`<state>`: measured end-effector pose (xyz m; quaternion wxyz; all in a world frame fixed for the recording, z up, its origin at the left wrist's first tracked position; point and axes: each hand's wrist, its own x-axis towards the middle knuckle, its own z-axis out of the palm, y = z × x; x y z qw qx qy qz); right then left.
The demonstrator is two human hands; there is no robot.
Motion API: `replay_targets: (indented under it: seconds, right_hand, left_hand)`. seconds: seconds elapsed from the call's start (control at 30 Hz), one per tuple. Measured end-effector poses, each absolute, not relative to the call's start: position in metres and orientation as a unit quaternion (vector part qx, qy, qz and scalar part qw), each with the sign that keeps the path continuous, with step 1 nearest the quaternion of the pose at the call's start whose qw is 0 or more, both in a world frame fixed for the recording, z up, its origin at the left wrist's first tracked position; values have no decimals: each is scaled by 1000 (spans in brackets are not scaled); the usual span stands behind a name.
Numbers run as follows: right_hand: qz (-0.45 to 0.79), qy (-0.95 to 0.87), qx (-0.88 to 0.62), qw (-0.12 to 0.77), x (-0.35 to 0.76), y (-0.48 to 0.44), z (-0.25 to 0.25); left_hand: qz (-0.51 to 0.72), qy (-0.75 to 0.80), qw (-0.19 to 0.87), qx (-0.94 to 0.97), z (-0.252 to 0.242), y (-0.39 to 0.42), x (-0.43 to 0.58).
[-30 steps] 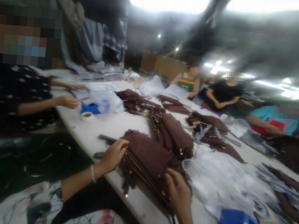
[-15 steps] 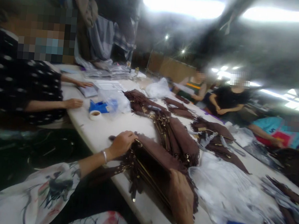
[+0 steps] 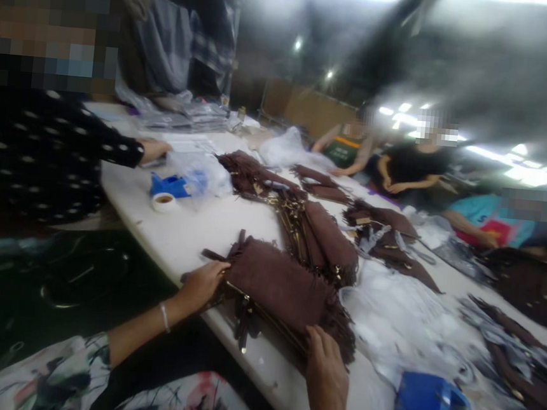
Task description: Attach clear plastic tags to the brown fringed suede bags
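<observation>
A dark brown fringed handbag (image 3: 276,282) lies on the white table in front of me, its broad flat face up. Gold zips and small fittings show along its near edge, and short straps hang there. My left hand (image 3: 205,282), with a bracelet at the wrist, is closed on the bag's left end; part of its fingers is hidden. At the near right corner, my right hand (image 3: 327,363) grips the bag's edge, fingertips on top and thumb out of sight. Just beyond lies a pile of similar brown bags (image 3: 332,242) with gold hardware.
A blue tape dispenser (image 3: 168,184) and a tape roll (image 3: 163,202) stand at left. Clear plastic bags (image 3: 402,312) and a blue object (image 3: 421,409) lie at right. A co-worker in a dotted top (image 3: 43,146) reaches over the table (image 3: 141,232); several others sit across.
The handbag has turned from showing its dark open side to lying with its flat face up. My hands stay at its ends. The co-worker's arm at left has shifted, and the view has tilted down.
</observation>
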<state>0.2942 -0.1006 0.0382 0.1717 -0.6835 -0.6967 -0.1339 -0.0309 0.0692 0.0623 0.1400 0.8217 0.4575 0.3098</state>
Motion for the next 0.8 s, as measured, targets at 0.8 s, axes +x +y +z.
replay_targets:
  seconds: [0.8]
  right_hand:
    - [-130,-490,-833,224,380,-203,-22]
  left_hand:
    - [239,461,204,830,29,67,-45]
